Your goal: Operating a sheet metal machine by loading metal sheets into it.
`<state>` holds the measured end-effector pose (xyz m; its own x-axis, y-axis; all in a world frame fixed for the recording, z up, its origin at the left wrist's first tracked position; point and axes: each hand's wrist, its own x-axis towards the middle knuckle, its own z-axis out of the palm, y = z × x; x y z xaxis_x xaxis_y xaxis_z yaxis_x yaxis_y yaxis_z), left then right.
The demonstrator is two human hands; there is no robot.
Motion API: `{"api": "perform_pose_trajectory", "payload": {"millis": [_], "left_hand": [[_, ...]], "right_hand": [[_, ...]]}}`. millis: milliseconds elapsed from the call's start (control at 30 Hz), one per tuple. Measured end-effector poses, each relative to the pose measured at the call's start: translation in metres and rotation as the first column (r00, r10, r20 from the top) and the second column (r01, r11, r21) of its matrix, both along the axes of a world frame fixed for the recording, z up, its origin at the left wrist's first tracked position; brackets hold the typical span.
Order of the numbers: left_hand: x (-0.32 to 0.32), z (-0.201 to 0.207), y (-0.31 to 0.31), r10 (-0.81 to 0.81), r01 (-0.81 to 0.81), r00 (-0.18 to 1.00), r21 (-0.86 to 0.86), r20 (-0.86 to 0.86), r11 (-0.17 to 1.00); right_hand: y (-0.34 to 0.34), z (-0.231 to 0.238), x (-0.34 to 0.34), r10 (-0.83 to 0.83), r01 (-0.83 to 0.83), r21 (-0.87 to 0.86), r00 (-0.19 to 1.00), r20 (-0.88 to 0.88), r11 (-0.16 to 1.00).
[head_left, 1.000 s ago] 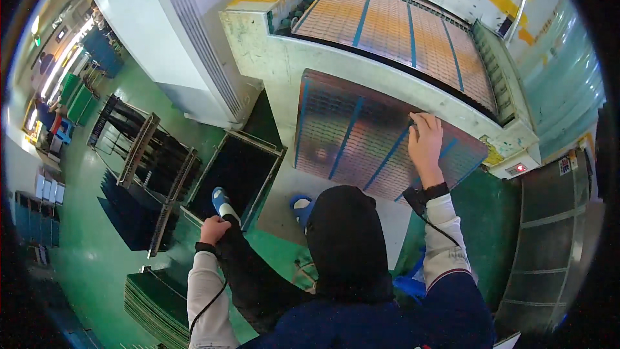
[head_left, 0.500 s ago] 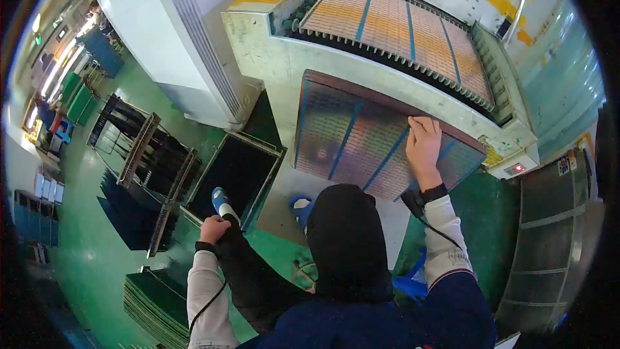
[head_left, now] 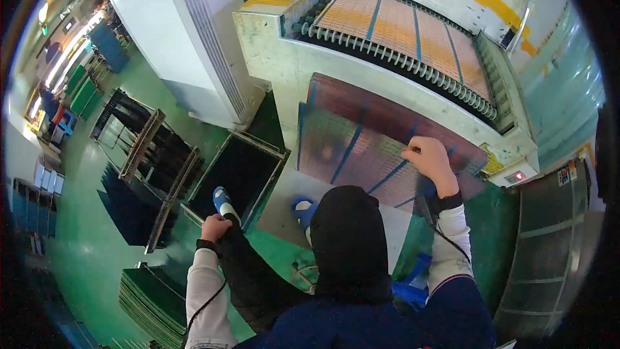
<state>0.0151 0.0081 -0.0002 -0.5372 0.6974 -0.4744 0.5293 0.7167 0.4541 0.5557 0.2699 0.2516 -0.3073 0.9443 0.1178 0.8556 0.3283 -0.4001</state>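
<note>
The right hand [head_left: 431, 160] pinched the top edge of the front panel [head_left: 358, 161], tilted before a machine [head_left: 361, 76] whose roller bed [head_left: 413, 66] held another panel [head_left: 434, 39]. The left hand [head_left: 216, 227] clasped the trouser leg [head_left: 255, 271]. A rack [head_left: 142, 144] held dark pieces.

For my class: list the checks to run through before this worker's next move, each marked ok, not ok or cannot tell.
1. Right hand at the upper edge of the front blue-striped panel: ok.
2. Upper edge of that panel apart from the rear panel: ok, a gap shows.
3. Lower edge of the front panel firmly supported: cannot tell.
4. Left hand also on a panel: not ok, it is at the black trouser leg.
5. Near row of conveyor rollers uncovered: ok, the conveyor panel lies beyond it.
</note>
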Motion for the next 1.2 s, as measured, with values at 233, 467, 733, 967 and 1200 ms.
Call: {"api": "perform_pose_trajectory", "payload": {"millis": [233, 467, 733, 967, 1200], "left_hand": [[0.010, 0.013, 0.007, 0.014, -0.013, 1.000, -0.034, 0.026, 0.999], [-0.001, 0.007, 0.000, 0.033, -0.032, 0.999, -0.050, 0.022, 0.998], [0.000, 0.006, -0.002, -0.013, 0.013, 1.000, -0.014, -0.022, 1.000], [0.006, 0.010, 0.003, -0.005, 0.003, 0.999, -0.035, -0.045, 0.999], [-0.006, -0.010, 0.001, -0.006, 0.005, 0.999, -0.014, -0.049, 1.000]], "right_hand": [[0.000, -0.012, 0.005, 0.093, -0.070, -0.139, 0.982, 0.166, 0.988], [-0.005, -0.001, -0.009, 0.050, -0.020, -0.171, 0.983, 0.176, 0.985], [-0.008, 0.003, -0.010, 0.058, -0.023, -0.167, 0.975, 0.212, 0.986], [-0.016, -0.003, -0.006, 0.093, -0.077, -0.098, 0.980, 0.176, 0.992], [-0.031, 0.007, -0.007, 0.070, -0.055, -0.092, 0.983, 0.169, 0.994]]}}
